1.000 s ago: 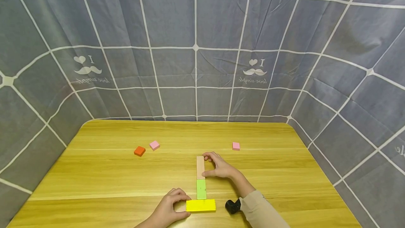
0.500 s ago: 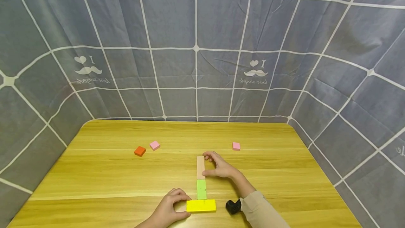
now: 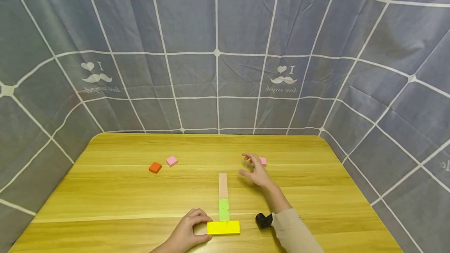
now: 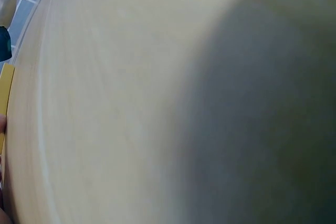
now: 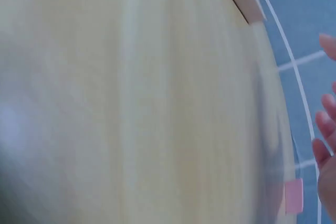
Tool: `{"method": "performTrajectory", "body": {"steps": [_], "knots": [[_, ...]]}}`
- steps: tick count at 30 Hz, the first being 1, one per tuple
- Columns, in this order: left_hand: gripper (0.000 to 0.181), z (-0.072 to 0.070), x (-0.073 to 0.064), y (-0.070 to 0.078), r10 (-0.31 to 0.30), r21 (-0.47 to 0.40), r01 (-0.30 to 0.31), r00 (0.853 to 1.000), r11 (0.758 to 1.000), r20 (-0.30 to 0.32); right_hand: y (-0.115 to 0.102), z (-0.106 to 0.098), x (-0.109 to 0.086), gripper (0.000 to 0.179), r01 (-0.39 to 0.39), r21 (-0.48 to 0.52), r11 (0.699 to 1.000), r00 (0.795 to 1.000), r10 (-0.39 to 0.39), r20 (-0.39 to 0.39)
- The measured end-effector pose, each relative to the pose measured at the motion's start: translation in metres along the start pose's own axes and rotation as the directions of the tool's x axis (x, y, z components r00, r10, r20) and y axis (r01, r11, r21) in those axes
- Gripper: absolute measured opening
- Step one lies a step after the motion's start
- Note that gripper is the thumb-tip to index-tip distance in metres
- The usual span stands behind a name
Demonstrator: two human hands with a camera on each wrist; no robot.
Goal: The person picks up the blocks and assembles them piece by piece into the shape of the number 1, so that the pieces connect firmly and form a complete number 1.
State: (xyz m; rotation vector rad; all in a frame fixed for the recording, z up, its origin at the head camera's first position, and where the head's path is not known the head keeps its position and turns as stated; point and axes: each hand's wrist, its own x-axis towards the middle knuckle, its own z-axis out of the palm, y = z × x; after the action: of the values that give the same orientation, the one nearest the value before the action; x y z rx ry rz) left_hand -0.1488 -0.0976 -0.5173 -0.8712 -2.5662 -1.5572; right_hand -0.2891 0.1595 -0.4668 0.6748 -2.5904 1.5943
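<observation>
A booth: grid-patterned curtain [image 3: 191, 20] lines 3 table [image 3: 105, 190] sides.

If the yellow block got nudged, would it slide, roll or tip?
The yellow block would probably slide rather than roll or tip, as it lies flat with straight edges. It likely stays stiff, since no bend or sag shows. Pushed forward, it might shove the green block, which sits right at its far side.

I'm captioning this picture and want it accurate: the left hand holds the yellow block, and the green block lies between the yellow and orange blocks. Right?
One slip: the head view shows the green block between the yellow block and the pale wooden block, not the orange block. The left hand does hold the yellow block.
</observation>
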Motion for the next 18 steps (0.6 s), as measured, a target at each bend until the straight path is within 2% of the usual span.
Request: {"method": "performTrajectory", "body": {"steps": [2, 5, 10, 12, 16, 18], "knots": [[0.028, 0.0, 0.0, -0.001, -0.003, 0.01, 0.003, 1.0, 1.0, -0.003, -0.006, -0.007, 0.0, 0.054, -0.017, 0.001, 1.0, 0.999, 0.017, -0.045], [0.027, 0.001, 0.0, 0.0, -0.012, 0.028, 0.012, 1.0, 1.0, -0.009, -0.004, -0.015, -0.001, 0.052, -0.037, 0.023, 0.999, 0.994, 0.039, -0.105], [0.025, -0.007, 0.004, 0.026, -0.002, 0.028, 0.003, 1.0, 1.0, -0.018, 0.02, -0.026, 0.0, 0.053, -0.055, 0.028, 0.998, 0.982, 0.059, -0.177], [0.025, -0.01, 0.005, 0.036, 0.005, 0.02, -0.005, 1.0, 1.0, -0.018, 0.026, -0.029, -0.001, 0.053, -0.042, 0.019, 0.999, 0.976, 0.045, -0.212], [0.025, -0.009, 0.005, 0.036, -0.004, 0.018, 0.005, 1.0, 1.0, -0.013, 0.035, -0.035, -0.003, 0.051, 0.014, 0.005, 1.0, 0.967, -0.012, -0.256], [0.025, -0.009, 0.004, 0.035, -0.012, 0.019, 0.012, 1.0, 1.0, -0.011, 0.047, -0.037, -0.002, 0.051, 0.0, -0.048, 0.999, 0.966, -0.012, -0.259]]}}
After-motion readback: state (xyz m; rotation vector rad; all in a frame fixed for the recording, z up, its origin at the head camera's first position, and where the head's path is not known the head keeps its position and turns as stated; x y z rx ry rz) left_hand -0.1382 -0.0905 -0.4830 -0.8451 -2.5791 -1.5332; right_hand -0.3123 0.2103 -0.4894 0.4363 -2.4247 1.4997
